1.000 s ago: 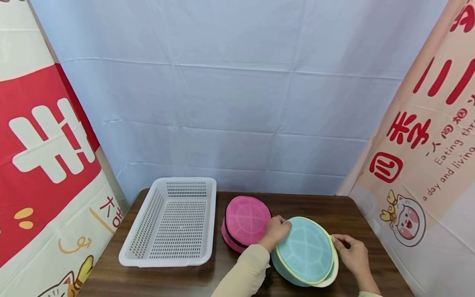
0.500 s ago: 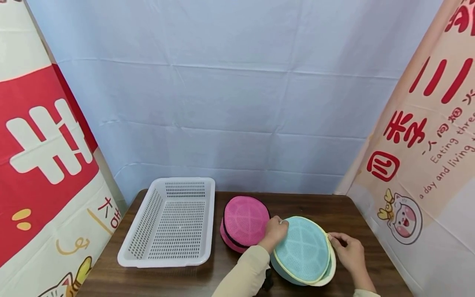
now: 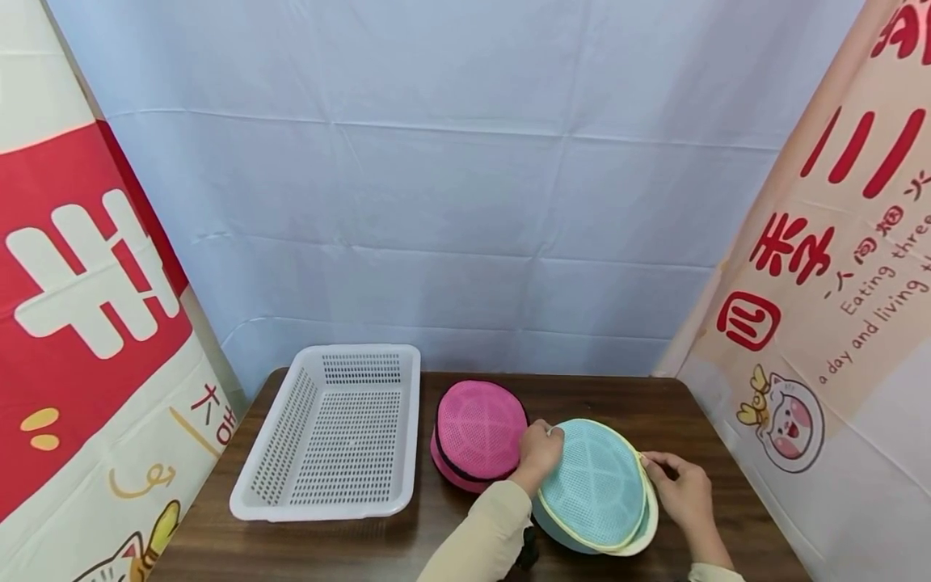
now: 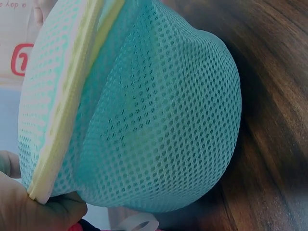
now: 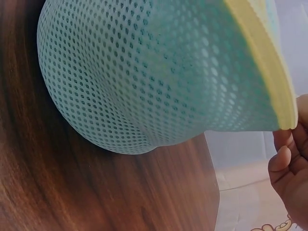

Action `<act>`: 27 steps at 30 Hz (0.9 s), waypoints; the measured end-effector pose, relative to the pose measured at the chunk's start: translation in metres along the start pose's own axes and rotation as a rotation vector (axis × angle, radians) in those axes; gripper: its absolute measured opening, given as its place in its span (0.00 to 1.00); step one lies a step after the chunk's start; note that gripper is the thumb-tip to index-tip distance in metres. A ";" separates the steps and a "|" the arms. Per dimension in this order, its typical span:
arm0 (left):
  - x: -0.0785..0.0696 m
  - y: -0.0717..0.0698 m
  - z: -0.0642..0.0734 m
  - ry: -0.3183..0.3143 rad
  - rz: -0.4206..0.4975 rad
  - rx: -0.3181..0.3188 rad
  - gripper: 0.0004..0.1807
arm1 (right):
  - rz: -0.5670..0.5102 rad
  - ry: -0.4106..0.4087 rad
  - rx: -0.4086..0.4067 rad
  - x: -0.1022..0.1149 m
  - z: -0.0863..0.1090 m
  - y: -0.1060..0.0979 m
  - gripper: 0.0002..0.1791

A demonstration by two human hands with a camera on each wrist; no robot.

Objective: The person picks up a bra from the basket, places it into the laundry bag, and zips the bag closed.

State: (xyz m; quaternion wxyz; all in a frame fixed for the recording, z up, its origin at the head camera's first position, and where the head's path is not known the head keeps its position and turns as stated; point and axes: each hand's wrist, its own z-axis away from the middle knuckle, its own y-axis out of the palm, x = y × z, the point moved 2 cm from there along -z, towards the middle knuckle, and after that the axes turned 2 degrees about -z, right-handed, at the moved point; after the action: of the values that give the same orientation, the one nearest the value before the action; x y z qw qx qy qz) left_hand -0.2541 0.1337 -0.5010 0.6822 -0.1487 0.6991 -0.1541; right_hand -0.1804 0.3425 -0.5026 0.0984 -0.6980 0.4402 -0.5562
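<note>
A round teal mesh laundry bag (image 3: 592,485) with yellow zipper edging stands on the table's right half. Its lid lies over the top, and a gap between lid and pale lower rim shows along the right front. My left hand (image 3: 540,453) grips the edging at the bag's left; in the left wrist view, thumb and fingers (image 4: 62,214) pinch the yellow edge. At the opposite side my right hand (image 3: 682,489) pinches the edging between thumb and fingertips. The mesh side bulges over the wood in the right wrist view. A pink mesh laundry bag (image 3: 482,428) with a black band sits just left.
A white perforated plastic basket (image 3: 349,436) occupies the left of the dark wooden table (image 3: 618,396). A pale blue cloth (image 3: 451,202) hangs behind, with printed cloths at both sides. A dark object (image 3: 528,550) shows beside the left sleeve.
The head view has shifted slightly. Both hands keep their hold on the teal laundry bag's edging, and the bag stays in place.
</note>
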 end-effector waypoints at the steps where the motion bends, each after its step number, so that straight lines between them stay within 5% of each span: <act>1: 0.000 0.000 0.001 0.001 -0.005 -0.010 0.08 | 0.004 0.000 -0.001 0.000 0.000 0.000 0.07; 7: 0.000 0.004 0.004 -0.011 -0.011 -0.076 0.08 | 0.007 0.014 -0.007 0.000 0.002 -0.001 0.07; 19: -0.006 0.001 0.006 -0.022 0.049 -0.075 0.13 | 0.017 -0.006 0.026 -0.002 0.002 -0.002 0.08; 27: -0.008 0.000 0.006 -0.027 0.068 -0.135 0.13 | 0.009 0.012 0.048 -0.003 0.004 -0.005 0.08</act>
State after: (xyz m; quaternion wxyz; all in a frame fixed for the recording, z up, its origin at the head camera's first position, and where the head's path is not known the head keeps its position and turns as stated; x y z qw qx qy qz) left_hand -0.2475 0.1365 -0.4941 0.6850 -0.1726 0.7031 -0.0816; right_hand -0.1742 0.3458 -0.5030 0.1150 -0.6900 0.4305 -0.5703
